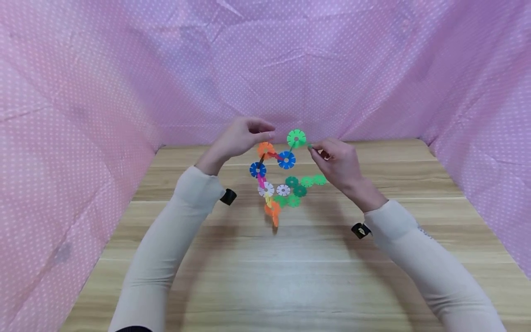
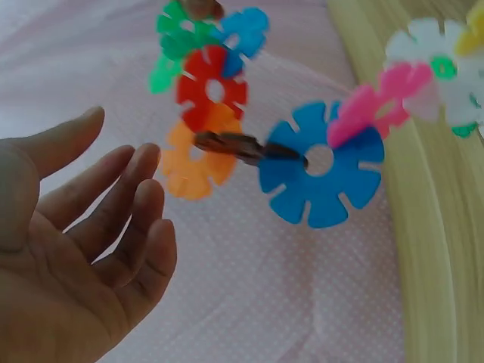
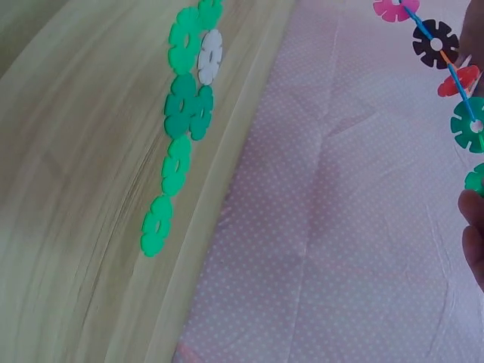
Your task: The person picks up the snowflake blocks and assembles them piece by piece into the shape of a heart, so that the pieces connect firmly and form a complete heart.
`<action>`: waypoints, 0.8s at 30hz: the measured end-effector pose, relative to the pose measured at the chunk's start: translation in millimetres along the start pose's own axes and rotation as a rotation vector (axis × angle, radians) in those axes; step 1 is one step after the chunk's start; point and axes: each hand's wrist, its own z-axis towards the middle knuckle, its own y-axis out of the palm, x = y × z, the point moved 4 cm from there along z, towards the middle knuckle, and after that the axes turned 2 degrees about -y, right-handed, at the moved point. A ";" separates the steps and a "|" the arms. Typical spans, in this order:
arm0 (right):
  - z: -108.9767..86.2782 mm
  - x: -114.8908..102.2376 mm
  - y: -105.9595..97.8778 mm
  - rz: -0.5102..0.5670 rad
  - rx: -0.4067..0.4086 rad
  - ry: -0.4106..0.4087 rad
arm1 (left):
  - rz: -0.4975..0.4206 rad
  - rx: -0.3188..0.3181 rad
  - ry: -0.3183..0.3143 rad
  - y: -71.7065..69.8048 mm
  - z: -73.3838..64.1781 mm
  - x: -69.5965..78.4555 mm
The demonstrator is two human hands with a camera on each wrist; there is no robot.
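Note:
A chain of slotted snowflake discs hangs between the hands, in green, blue, red, orange, black, pink, white and yellow. My right hand (image 1: 338,161) pinches a dark green disc at its right end, beside a bright green disc (image 1: 296,138). My left hand (image 1: 242,136) is just above the orange disc (image 1: 265,150). In the left wrist view its fingers (image 2: 113,204) are loosely bent and hold nothing, apart from the chain's red disc (image 2: 214,89) and blue disc (image 2: 321,162). The chain drops through a pink disc (image 2: 382,106) to orange discs (image 1: 272,210) lowest down.
Loose discs lie on the wooden table (image 1: 265,281) under the chain: a white disc (image 1: 283,190), a dark green disc (image 1: 299,191) and several bright green discs (image 3: 157,225). Pink dotted cloth (image 1: 265,69) hangs behind and at both sides.

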 end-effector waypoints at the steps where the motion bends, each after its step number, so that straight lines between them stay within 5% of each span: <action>1: -0.5 -0.5 0.0 0.007 -0.006 -0.001 | -0.002 -0.031 0.002 2.5 5.8 -0.5; 8: -3.5 -5.3 1.8 0.054 -0.032 -0.005 | -0.054 -0.166 0.012 23.2 28.4 2.5; 16: -5.6 -4.8 7.2 0.081 -0.060 0.019 | -0.060 -0.143 0.051 30.4 31.8 4.8; 24: -25.7 28.7 9.7 0.074 -0.262 0.302 | -0.052 -0.091 0.045 27.8 32.0 -1.3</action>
